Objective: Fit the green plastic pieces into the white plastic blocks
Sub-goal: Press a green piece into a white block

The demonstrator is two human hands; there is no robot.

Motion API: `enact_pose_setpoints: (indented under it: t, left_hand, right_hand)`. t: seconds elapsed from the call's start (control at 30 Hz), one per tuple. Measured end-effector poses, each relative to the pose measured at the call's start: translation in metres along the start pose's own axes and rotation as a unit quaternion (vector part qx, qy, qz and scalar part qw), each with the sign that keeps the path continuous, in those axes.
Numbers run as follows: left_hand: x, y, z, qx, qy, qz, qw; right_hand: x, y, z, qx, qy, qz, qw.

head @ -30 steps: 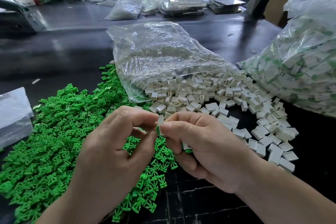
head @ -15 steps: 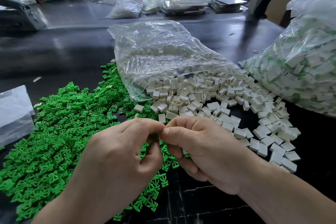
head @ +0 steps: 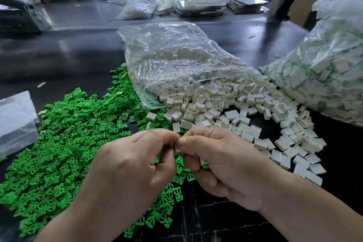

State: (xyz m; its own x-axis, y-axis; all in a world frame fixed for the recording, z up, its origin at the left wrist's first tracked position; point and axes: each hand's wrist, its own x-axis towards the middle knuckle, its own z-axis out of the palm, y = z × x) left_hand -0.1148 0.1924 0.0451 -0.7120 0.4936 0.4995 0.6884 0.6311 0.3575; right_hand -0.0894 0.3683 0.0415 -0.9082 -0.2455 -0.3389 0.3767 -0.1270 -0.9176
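We see the white block [head: 177,148] pinched between left hand [head: 135,165] and right hand [head: 220,163], fingertips now touching; the green seen 1 second ago is hidden. Green pieces [head: 64,143] lie at 9 o'clock and loose white blocks [head: 225,108] at 1 o'clock on the bench [head: 78,55].

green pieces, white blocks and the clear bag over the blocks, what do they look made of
Green pieces: moulded plastic by the look, matte, uniform colour, thin ribbed prongs. White blocks: hard plastic, probably, slightly glossy, crisp edges and slots, hollow shells. Clear bag: thin plastic film, shiny; it is see-through, crinkled, with bright glare streaks.
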Motion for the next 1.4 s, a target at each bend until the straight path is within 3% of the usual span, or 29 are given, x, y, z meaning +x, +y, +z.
enact_pose_setpoints:
  t: [0.3, 0.4, 0.53, 0.7, 0.83, 0.97, 1.07, 1.13, 1.2, 1.3, 1.37, 1.4]
  left_hand:
    - [-0.001, 0.004, 0.009, 0.047, 0.005, -0.020, 0.999]
    - [-0.003, 0.004, 0.009, -0.028, 0.009, -0.085, 0.996]
    - [-0.001, -0.002, 0.006, -0.310, -0.032, -0.225, 0.923]
    - [0.002, -0.014, 0.005, -0.500, -0.095, -0.295, 0.808]
    - [0.000, -0.016, 0.006, -0.514, -0.102, -0.281, 0.804]
    - [0.001, -0.013, 0.009, -0.526, -0.067, -0.279, 0.800]
    - [0.002, -0.009, 0.012, -0.540, -0.039, -0.273, 0.795]
    - [0.002, -0.005, 0.012, -0.515, -0.026, -0.255, 0.818]
    - [0.000, -0.006, 0.012, -0.410, -0.025, -0.215, 0.886]
    - [0.002, -0.021, 0.015, -0.103, -0.027, -0.146, 0.984]
    - [0.008, -0.032, 0.022, 0.096, -0.081, -0.123, 0.984]
    - [0.011, -0.037, 0.025, 0.138, -0.124, -0.136, 0.973]
  right_hand:
    - [-0.002, -0.002, 0.005, -0.015, 0.030, -0.017, 0.999]
    - [-0.001, -0.001, 0.004, -0.012, 0.052, -0.034, 0.998]
    - [0.000, 0.001, -0.001, -0.038, 0.052, -0.072, 0.995]
    - [0.001, 0.003, -0.003, -0.102, 0.032, -0.115, 0.988]
    - [0.001, 0.003, -0.003, -0.107, 0.020, -0.127, 0.986]
    - [0.004, 0.008, -0.002, -0.168, 0.060, -0.174, 0.968]
    - [0.003, 0.007, 0.001, -0.142, 0.070, -0.195, 0.968]
    - [0.002, 0.004, 0.001, -0.068, 0.057, -0.175, 0.981]
    - [0.003, 0.002, -0.002, 0.024, 0.020, -0.135, 0.990]
    - [0.005, 0.000, -0.010, 0.182, -0.044, -0.098, 0.977]
    - [0.007, 0.001, -0.012, 0.249, -0.086, -0.092, 0.960]
    - [0.008, 0.002, -0.012, 0.271, -0.106, -0.089, 0.953]
